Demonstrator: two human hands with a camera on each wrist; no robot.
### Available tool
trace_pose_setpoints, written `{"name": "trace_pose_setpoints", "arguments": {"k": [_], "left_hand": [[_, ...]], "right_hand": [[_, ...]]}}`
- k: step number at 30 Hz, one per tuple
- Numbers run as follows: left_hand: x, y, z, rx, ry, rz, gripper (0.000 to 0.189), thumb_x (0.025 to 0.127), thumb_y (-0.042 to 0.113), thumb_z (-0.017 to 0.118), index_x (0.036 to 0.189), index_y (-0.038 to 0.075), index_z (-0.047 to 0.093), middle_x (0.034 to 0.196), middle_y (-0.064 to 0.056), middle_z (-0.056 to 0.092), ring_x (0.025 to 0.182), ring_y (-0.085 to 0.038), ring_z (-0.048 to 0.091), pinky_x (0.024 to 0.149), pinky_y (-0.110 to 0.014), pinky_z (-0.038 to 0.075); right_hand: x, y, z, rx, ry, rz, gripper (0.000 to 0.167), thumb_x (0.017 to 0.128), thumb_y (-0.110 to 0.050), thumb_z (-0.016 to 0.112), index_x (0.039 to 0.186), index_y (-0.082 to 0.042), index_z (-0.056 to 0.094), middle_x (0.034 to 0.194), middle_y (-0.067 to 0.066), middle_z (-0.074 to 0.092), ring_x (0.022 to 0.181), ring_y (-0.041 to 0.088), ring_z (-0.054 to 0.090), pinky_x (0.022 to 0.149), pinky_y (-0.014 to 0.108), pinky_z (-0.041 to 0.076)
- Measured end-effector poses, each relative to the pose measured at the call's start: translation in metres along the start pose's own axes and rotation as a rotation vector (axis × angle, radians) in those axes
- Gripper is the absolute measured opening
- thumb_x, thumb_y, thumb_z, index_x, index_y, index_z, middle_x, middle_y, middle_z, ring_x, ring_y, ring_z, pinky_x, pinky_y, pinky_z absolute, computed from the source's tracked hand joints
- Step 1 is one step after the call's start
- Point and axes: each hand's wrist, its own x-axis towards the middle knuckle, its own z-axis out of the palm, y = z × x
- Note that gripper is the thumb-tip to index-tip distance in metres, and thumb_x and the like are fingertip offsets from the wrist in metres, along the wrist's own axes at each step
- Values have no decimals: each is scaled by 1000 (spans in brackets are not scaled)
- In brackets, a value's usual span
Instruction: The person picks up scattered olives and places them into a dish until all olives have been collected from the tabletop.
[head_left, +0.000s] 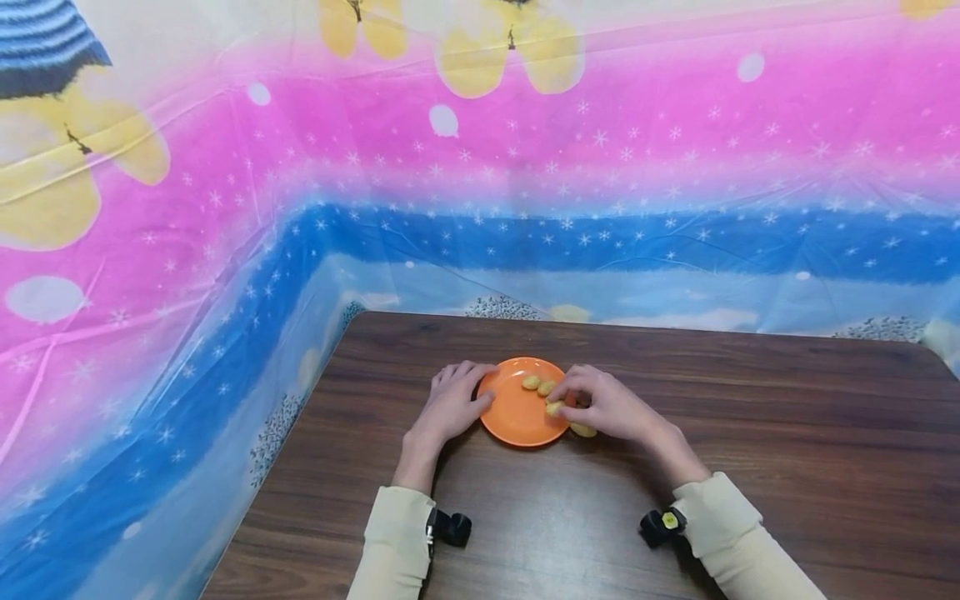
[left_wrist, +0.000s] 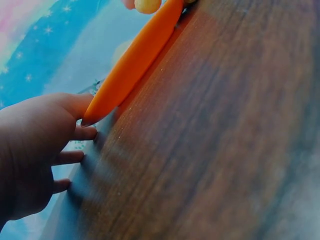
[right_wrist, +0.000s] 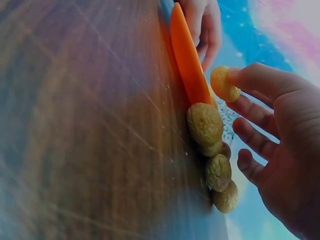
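An orange plate (head_left: 517, 417) lies on the wooden table, with small yellow-brown potatoes (head_left: 532, 382) on it near its far right side. My left hand (head_left: 453, 400) holds the plate's left rim, thumb over the edge and the other fingers outside it, as the left wrist view shows. Above the plate's right side, my right hand (head_left: 603, 404) pinches one small potato (right_wrist: 225, 84) between thumb and forefinger. Its other fingers are spread and loosely bent. Several wrinkled potatoes (right_wrist: 205, 123) sit on the table beside the plate's right edge, partly hidden by the right hand in the head view.
The dark wooden table (head_left: 787, 433) stretches out to both sides. Behind it and along its left side hangs a pink and blue printed cloth (head_left: 637, 167). Black wrist cameras (head_left: 453, 529) sit on both cream sleeves.
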Motion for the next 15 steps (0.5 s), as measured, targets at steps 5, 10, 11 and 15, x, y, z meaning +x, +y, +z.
{"name": "trace_pose_setpoints", "arguments": {"k": [5,10,11,15], "left_hand": [[0,0,0,-8,0,0,42,100,32,54,142,27,54,139,-4,55,135,-33,42,115,-59,24],[0,1,-1,-6,-3,-3,42,100,32,54,142,27,53,140,-4,55,135,-33,42,116,-59,24],[0,1,-1,-6,-5,-4,42,100,32,54,142,27,53,140,-4,55,135,-33,42,116,-59,24],[0,1,-1,-7,-6,-3,42,100,32,54,142,26,53,140,-5,54,135,-33,42,116,-59,24]], "right_hand": [[1,-1,4,-29,2,-22,15,92,-30,71,105,-24,76,98,-13,61,89,16,52,75,29,45],[2,-3,6,-62,-16,0,16,92,-30,71,106,-24,75,104,-12,62,93,14,53,80,32,46],[2,-3,6,-73,-20,2,16,92,-30,71,106,-24,75,105,-12,62,95,14,54,81,32,47],[2,-4,8,-128,-26,-6,15,92,-29,71,106,-25,75,109,-11,63,98,12,54,85,34,48]]}}
